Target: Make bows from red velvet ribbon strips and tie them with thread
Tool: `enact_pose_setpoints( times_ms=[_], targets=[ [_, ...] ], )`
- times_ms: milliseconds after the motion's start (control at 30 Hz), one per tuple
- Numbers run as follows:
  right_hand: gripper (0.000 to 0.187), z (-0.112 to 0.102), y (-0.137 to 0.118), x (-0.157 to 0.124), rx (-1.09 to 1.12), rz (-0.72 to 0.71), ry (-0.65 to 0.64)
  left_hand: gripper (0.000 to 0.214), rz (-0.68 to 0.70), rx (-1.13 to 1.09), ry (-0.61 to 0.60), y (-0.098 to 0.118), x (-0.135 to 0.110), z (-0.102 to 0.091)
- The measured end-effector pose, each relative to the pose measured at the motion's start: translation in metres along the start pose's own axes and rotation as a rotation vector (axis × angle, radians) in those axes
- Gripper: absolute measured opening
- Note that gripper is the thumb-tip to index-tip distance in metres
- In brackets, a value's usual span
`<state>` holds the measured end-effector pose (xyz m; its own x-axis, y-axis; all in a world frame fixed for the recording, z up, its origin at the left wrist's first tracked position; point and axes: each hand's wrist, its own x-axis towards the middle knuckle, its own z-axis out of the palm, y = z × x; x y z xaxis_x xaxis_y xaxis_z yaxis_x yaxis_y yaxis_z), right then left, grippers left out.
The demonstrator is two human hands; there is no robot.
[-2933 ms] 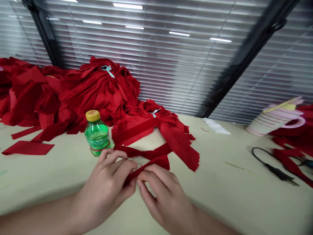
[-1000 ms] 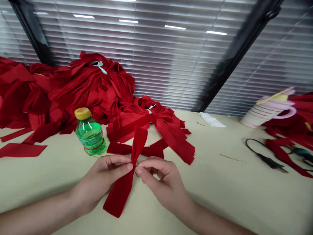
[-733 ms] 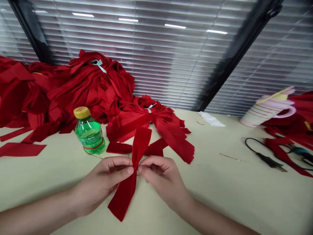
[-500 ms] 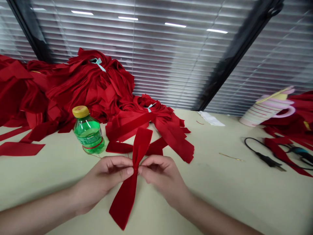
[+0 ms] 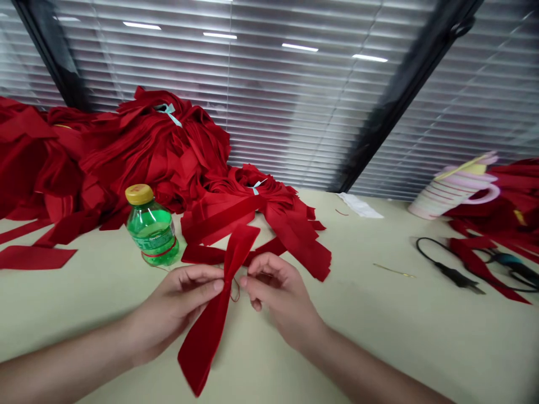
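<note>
Left-hand grip (image 5: 177, 306) pinches velvet bow (image 5: 206, 331) near green bottle (image 5: 151, 233).

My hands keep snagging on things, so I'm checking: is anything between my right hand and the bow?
Nothing solid: only a thin thread loop hangs in the small gap between your right hand and the red velvet bow, which your left hand pinches.

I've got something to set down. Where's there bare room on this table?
Widest: the cream tabletop right of the right hand, left of the black cord. A smaller patch lies left of the left hand, below the loose red strip. Crowded: behind the red velvet bow, with ribbon heaps and the green bottle.
</note>
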<state>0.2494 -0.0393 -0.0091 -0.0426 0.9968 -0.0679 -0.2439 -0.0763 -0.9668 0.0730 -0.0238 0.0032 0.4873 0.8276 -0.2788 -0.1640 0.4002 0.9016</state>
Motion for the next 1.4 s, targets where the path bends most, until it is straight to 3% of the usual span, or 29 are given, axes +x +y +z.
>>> enact_pose_setpoints(
  times_ms=[167, 300, 400, 567, 700, 833, 967, 1167, 1267, 1400],
  targets=[
    [0.012, 0.01, 0.001, -0.01, -0.161, -0.139, -0.016, 0.013, 0.108, 0.124, 0.095, -0.002, -0.001, 0.001],
    [0.014, 0.01, 0.002, -0.011, -0.15, -0.099, -0.043, 0.011, 0.119, 0.166, 0.051, -0.003, -0.002, 0.0],
    [0.017, 0.005, 0.001, -0.009, -0.173, -0.097, -0.066, 0.007, 0.122, 0.186, 0.031, -0.003, -0.002, 0.0],
    [0.025, 0.0, 0.001, -0.006, -0.353, -0.292, 0.007, 0.009, 0.156, 0.285, 0.051, -0.002, -0.003, 0.002],
    [0.035, -0.001, 0.004, -0.008, -0.405, -0.347, -0.087, 0.01, 0.117, 0.266, 0.04, -0.003, -0.004, 0.004],
    [0.032, -0.003, 0.003, -0.008, -0.29, -0.281, -0.122, 0.013, 0.113, 0.216, 0.071, -0.004, -0.004, 0.002],
    [0.018, -0.006, 0.004, -0.003, -0.195, -0.204, -0.171, 0.013, 0.133, 0.223, 0.073, -0.005, -0.003, -0.001],
    [0.018, -0.002, 0.008, -0.001, -0.009, -0.012, -0.282, 0.006, 0.122, 0.201, -0.036, -0.005, -0.005, 0.002],
    [0.02, 0.002, 0.007, -0.004, 0.039, 0.04, -0.338, 0.007, 0.139, 0.268, -0.031, -0.004, -0.007, 0.005],
    [0.027, 0.001, 0.007, -0.004, 0.102, 0.096, -0.269, 0.008, 0.213, 0.497, -0.006, -0.001, -0.009, 0.007]
  ],
)
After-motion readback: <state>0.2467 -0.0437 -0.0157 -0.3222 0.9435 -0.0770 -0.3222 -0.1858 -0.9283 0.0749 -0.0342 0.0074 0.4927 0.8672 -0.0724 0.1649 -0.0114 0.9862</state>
